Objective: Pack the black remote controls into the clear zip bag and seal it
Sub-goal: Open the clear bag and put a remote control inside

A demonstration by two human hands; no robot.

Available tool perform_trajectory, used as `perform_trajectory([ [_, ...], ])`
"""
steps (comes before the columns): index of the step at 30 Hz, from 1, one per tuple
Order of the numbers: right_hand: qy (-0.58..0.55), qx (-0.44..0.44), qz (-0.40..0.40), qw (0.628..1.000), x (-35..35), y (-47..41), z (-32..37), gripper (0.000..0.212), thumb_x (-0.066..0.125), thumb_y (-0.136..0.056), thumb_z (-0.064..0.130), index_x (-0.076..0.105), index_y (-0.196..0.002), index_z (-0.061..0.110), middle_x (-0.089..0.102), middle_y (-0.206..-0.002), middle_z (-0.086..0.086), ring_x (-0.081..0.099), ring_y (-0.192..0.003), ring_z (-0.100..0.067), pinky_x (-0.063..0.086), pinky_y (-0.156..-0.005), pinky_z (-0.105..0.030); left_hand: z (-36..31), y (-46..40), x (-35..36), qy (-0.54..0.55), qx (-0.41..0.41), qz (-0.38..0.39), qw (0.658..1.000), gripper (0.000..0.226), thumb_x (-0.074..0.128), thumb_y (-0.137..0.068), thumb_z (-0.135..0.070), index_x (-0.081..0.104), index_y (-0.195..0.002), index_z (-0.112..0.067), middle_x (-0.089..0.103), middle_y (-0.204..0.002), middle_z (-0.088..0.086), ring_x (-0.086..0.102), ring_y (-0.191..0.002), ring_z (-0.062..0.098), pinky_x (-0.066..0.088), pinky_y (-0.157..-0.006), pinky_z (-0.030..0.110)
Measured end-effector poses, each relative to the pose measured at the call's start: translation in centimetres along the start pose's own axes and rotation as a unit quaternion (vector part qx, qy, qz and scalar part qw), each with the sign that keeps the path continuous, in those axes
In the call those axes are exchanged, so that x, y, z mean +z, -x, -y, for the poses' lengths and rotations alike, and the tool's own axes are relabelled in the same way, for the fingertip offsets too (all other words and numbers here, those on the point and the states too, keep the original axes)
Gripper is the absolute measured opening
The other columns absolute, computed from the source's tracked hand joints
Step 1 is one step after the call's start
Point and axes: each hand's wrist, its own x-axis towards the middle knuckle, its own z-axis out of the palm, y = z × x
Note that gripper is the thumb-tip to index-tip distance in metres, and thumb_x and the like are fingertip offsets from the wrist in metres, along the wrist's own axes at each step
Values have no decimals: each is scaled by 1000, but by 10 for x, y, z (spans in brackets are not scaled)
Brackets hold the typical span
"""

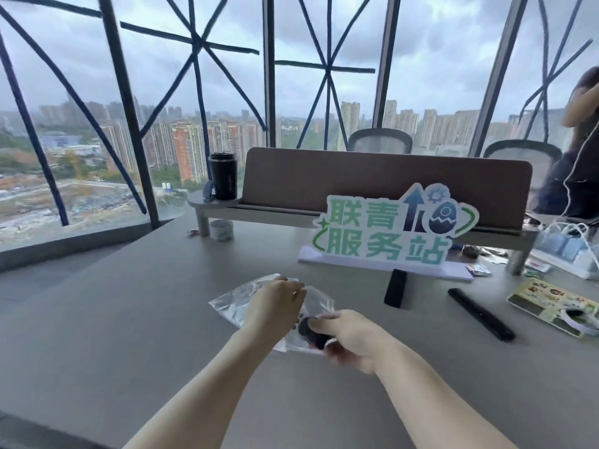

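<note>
Right hand (pixel 348 338) pushes rounded black remote (pixel 312 332) into crinkly bag (pixel 233 306).

The surface (pixel 129 303) lay bare to the left and in front of the hands; to the right two black remotes (pixel 395 288) lay apart with a gap between them, and behind stood the green sign (pixel 389 231) and a raised shelf (pixel 259 212)
</note>
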Motion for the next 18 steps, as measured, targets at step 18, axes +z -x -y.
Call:
perform_trajectory([
  [18, 285, 102, -425, 853, -141, -143, -56, 52, 54, -83, 60, 63, -85, 9, 63, -72, -6, 68, -78, -32, 55, -77, -38, 14, 16, 42, 28, 24, -10, 999, 22, 49, -87, -37, 51, -71, -23, 64, -69, 2, 57, -69, 23, 35, -55, 32],
])
